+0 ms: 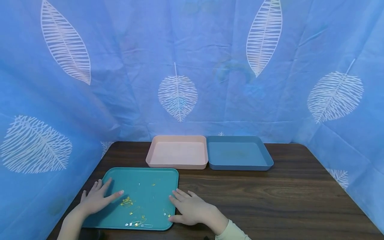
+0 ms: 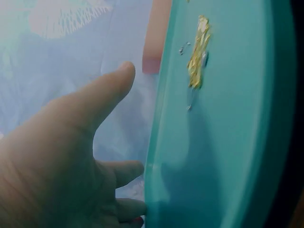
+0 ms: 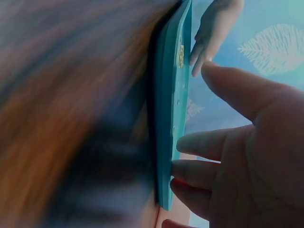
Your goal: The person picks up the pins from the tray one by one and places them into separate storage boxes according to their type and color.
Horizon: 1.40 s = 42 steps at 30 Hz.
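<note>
A teal tray lies at the front left of the table, between both hands. My left hand is spread over its left side, thumb pointing inward. At the right rim, my right hand has its fingers extended, fingertips overlapping the tray's edge. Small gold wire pieces, looking like clips or pins, lie bunched near the left thumb; the left wrist view shows them as a shiny gold cluster. More thin gold and silver pieces are scattered along the near edge. Neither hand grips any of these pieces.
A pink tray and a blue tray stand side by side at the back of the dark wooden table. The pink one sits just behind the teal tray's far right corner. Blue leaf-print cloth surrounds the table's back and sides.
</note>
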{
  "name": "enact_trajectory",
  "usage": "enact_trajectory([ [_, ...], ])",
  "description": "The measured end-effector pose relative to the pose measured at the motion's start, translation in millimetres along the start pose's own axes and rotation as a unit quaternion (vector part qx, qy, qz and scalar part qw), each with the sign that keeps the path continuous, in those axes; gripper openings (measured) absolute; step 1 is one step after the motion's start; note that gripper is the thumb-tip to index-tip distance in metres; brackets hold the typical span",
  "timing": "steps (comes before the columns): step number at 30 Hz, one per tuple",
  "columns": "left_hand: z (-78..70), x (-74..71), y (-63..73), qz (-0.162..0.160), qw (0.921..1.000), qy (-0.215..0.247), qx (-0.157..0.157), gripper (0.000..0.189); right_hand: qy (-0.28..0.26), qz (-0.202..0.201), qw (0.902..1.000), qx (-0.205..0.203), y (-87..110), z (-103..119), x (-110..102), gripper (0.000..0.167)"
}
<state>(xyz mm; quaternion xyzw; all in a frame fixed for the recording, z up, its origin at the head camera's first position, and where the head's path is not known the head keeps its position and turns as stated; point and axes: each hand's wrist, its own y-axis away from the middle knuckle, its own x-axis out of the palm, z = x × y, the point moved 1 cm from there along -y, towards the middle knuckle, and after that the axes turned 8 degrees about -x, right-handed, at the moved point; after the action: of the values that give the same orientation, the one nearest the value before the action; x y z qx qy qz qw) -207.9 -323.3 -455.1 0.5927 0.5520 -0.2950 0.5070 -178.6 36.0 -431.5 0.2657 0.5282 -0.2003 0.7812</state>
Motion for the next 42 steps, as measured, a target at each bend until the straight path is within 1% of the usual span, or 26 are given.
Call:
enact_trajectory([
  [7, -21.4, 4.2, 11.4, 0.008, 0.9994, 0.011, 0.031, 0.104, -0.005, -0.006, 0.9999, 0.008, 22.4, -15.2, 1.9, 0.083],
  [13, -38.9, 14.3, 18.6, 0.017, 0.9979, 0.017, 0.060, 0.105, -0.010, -0.001, 0.9999, 0.013, 46.9, -25.3, 3.2, 0.095],
  [19, -58.4, 27.7, 28.5, 0.046, 0.9950, 0.028, 0.084, 0.108, -0.010, -0.007, 0.9994, 0.032, 72.6, -37.6, 8.0, 0.098],
  [21, -65.0, 31.7, 31.2, 0.053, 0.9932, 0.032, 0.098, 0.109, -0.010, -0.014, 0.9991, 0.038, 81.5, -44.0, 9.1, 0.100],
  [25, -77.5, 36.3, 37.0, 0.071, 0.9876, 0.044, 0.133, 0.110, -0.028, -0.025, 0.9979, 0.052, 99.1, -57.5, 8.5, 0.103],
  [30, -91.7, 40.2, 42.1, 0.098, 0.9768, 0.062, 0.180, 0.119, -0.049, -0.037, 0.9956, 0.071, 118.7, -72.3, 7.7, 0.107],
  [33, -101.4, 43.6, 43.3, 0.100, 0.9706, 0.052, 0.212, 0.127, -0.055, -0.046, 0.9939, 0.083, 130.3, -81.0, 7.6, 0.108],
  [37, -115.5, 48.6, 43.4, 0.105, 0.9624, 0.034, 0.248, 0.132, -0.058, -0.058, 0.9922, 0.094, 146.8, -92.0, 8.5, 0.111],
  [40, -126.2, 52.6, 41.9, 0.111, 0.9573, 0.023, 0.266, 0.134, -0.055, -0.063, 0.9916, 0.099, 158.8, -98.5, 9.7, 0.111],
  [42, -133.4, 55.4, 40.0, 0.113, 0.9556, 0.013, 0.272, 0.135, -0.056, -0.066, 0.9909, 0.103, 166.0, -102.3, 10.6, 0.111],
])
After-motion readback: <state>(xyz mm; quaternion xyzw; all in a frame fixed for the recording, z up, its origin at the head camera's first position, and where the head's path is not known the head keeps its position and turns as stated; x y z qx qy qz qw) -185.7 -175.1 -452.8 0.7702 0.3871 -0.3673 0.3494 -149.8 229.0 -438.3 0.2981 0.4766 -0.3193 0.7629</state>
